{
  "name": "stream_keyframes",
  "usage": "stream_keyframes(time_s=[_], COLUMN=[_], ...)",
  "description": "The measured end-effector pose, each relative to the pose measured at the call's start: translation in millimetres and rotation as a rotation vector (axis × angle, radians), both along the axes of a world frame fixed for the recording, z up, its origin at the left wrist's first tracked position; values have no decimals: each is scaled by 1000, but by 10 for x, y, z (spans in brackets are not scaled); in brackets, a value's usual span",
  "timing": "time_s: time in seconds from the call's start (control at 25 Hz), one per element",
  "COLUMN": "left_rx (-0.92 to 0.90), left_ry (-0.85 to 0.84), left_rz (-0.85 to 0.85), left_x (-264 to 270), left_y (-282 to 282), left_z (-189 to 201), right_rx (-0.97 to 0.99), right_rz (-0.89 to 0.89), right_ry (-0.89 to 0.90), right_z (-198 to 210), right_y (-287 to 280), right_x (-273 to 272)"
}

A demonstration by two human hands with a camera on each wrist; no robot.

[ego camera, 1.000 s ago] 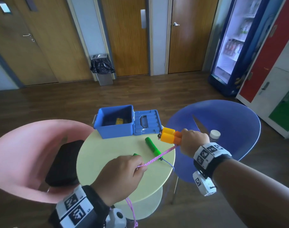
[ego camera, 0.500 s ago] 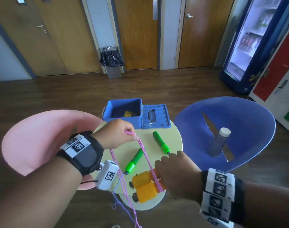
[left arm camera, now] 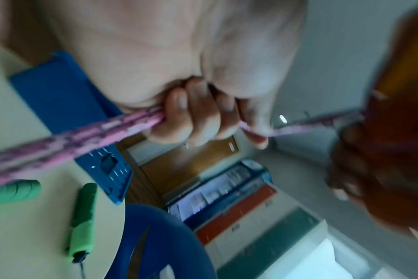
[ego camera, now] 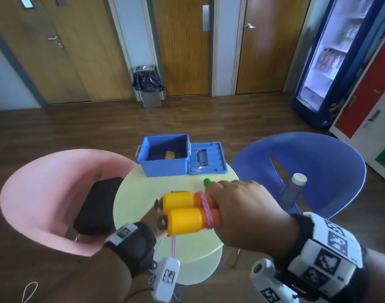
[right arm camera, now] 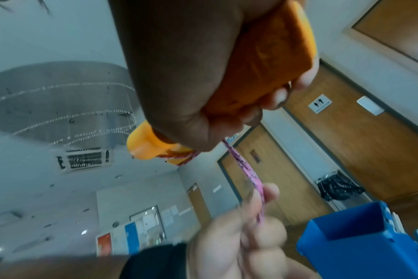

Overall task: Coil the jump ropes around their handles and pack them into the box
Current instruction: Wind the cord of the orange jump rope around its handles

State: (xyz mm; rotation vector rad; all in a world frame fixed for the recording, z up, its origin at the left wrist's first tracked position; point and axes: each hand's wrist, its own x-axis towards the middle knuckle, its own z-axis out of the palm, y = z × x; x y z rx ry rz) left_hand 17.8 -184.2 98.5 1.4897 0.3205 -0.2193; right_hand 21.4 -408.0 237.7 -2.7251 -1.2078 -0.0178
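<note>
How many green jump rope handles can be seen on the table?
2. Both lie on the yellow table, one green handle beside the other green handle, near the blue box lid. Others may be hidden.

Chairs, doors and a drinks fridge around a small round table

A pale yellow round table (ego camera: 141, 193) stands between a pink chair (ego camera: 45, 193) on the left, with a black pouch (ego camera: 97, 206) on its seat, and a blue chair (ego camera: 318, 162) on the right, where a grey bottle with a white cap (ego camera: 293, 189) rests tilted. On the dark wood floor (ego camera: 209, 119) at the far wall, a bin with a black liner (ego camera: 148, 84) sits between wooden doors (ego camera: 185, 47). A lit drinks fridge (ego camera: 327, 53) and red, white and green lockers (ego camera: 371, 99) stand at far right.
</note>
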Motion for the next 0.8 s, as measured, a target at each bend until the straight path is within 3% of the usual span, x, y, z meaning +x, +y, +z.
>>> stream_keyframes(time_s=[0.2, 0.28, 0.36, 0.48, 0.6, 0.8], left_rx=[-115, -194, -332, -445, -274, 207], left_ry=[-232, -285, -262, -233, -327, -470], left_rz=[-44, 10, 121, 123, 122, 146], left_x=[-133, -80, 0, 47, 32, -5], left_y=[-442, -453, -431, -433, -467, -614], left_z=[199, 286, 338, 439, 508, 638], right_rx=[125, 159, 179, 213, 231, 271], right_rz=[-176, -206, -223, -259, -281, -305], right_ry=[-43, -35, -35, -58, -25, 24], right_z=[133, 139, 149, 181, 219, 301], right_y=[96, 150, 185, 212, 221, 175], right_x=[237, 281, 305, 355, 384, 421])
